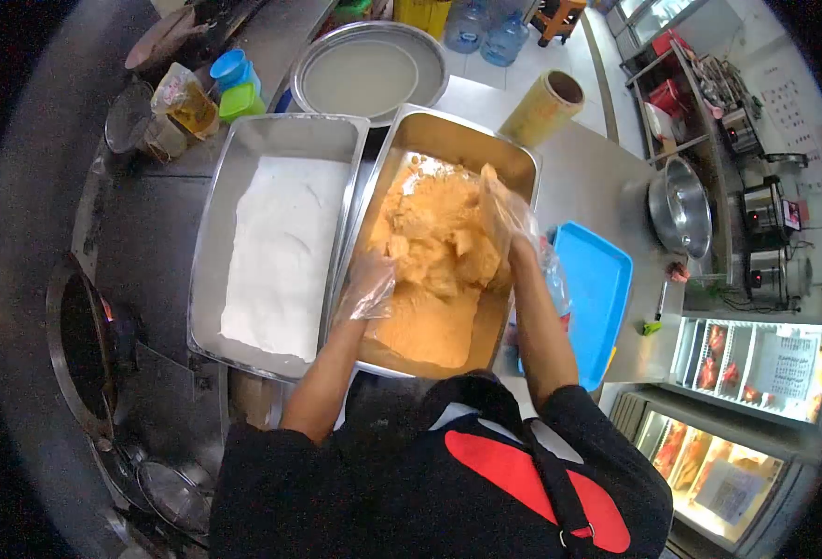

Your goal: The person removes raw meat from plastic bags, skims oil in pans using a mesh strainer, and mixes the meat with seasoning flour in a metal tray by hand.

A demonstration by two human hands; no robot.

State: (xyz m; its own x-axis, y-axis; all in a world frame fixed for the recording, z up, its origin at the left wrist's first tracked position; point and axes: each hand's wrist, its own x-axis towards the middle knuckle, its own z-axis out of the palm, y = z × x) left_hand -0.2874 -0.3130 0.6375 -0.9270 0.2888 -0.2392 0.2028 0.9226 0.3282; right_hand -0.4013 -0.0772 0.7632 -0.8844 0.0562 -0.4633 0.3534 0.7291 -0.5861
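Note:
A deep metal tray (517, 155) holds a bed of orange powder (425, 326) with a heap of lumpy, orange-coated pieces (434, 244); the coating hides what they are. Both my hands wear clear plastic gloves and are inside this tray. My left hand (371, 282) is at the heap's left side, its coated fingers apart and partly hidden in the orange mass. At the right wall, my right hand (502, 210) reaches along the heap with its fingers stretched out. Beside it on the left stands a second metal tray (208, 270) of white powder (285, 247).
A round metal basin (371, 79) of cloudy liquid stands behind the trays. A roll of plastic film (543, 107) is upright at the back right. A blue tray (593, 289) lies to the right, a wok (83, 345) to the left. Steel bowls (681, 207) sit farther right.

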